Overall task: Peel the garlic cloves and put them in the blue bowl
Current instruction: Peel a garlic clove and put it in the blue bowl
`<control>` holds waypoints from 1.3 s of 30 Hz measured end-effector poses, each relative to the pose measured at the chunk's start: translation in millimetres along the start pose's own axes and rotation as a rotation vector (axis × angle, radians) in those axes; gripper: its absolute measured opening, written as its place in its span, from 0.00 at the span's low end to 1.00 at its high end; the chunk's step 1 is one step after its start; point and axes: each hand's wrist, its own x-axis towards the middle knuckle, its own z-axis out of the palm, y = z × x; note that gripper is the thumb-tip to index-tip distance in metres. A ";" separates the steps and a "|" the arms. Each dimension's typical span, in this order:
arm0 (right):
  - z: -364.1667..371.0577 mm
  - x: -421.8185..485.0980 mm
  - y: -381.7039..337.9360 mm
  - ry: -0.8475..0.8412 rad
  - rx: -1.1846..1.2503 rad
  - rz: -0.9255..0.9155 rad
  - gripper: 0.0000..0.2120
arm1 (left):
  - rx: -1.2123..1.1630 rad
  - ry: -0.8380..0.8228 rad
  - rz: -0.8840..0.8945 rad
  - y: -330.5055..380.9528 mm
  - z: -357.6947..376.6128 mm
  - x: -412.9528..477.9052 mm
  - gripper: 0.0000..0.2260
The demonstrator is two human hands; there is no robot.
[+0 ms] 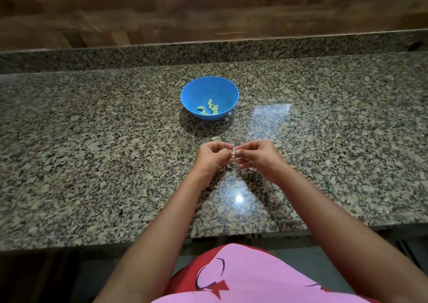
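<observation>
Bare forearms (162, 221), no sleeves in view, no rings or bands seen on either hand. Pink garment (254, 277) at 6 o'clock, red patch (199, 262) along its upper left edge. Dark looping line print (210, 277) and a red bow-like shape (218, 287) at its 8 o'clock.

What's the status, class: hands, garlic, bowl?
Left hand holds clove; right hand pinches skin. Blue bowl holds peeled cloves. Nothing blocking.
</observation>
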 end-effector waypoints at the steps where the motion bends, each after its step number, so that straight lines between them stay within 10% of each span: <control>1: -0.2 0.3 0.2 -0.001 0.016 0.002 0.03 | -0.020 0.000 -0.003 -0.5 -0.5 0.3 0.04; 39: -6.3 5.4 10.3 0.027 0.105 0.086 0.02 | 0.096 0.062 0.024 -4.9 2.7 5.5 0.11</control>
